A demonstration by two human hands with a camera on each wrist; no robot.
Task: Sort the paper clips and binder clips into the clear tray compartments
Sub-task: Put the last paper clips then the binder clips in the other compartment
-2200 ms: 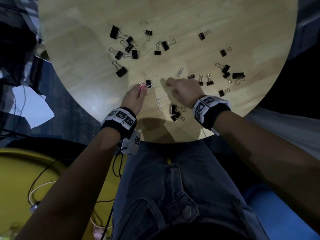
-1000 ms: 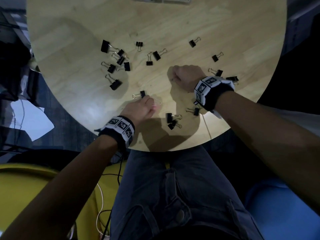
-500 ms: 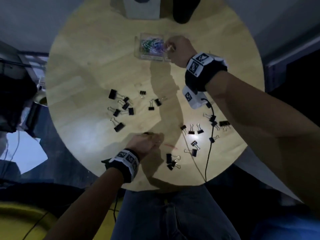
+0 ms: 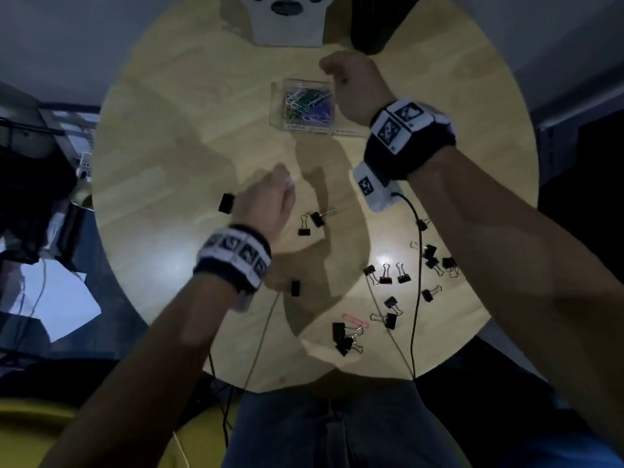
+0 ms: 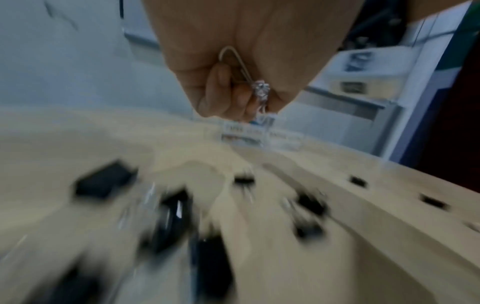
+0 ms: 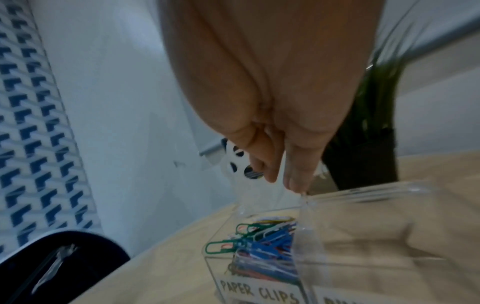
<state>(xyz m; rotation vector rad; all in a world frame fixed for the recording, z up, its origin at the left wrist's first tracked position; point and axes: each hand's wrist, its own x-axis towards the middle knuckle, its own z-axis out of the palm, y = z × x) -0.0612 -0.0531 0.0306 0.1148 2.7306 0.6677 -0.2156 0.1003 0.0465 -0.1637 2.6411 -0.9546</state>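
The clear tray (image 4: pixel 277 96) stands far on the round table, and its left compartment, labelled PAPER CLIPS (image 6: pixel 259 292), holds several coloured paper clips (image 4: pixel 309 103). My right hand (image 4: pixel 329 67) hovers over the tray's divider (image 6: pixel 307 205). Its fingers (image 6: pixel 296 176) point down, and nothing shows between them. My left hand (image 4: pixel 280 184) is raised over the table's middle, fingers curled around a silver paper clip (image 5: pixel 233 61). Black binder clips (image 4: pixel 386 278) lie scattered on the wood. A pink paper clip (image 4: pixel 355 321) lies near the front edge.
A white stand (image 4: pixel 287 25) and a dark plant pot (image 4: pixel 368 35) sit behind the tray. A black cable (image 4: pixel 417 298) runs from my right wrist across the table. More binder clips (image 4: pixel 226 202) lie left of my left hand.
My left hand has lifted from the near part of the table and travelled toward the tray with the clip. My right hand stays above the tray, fingers now pointing down.
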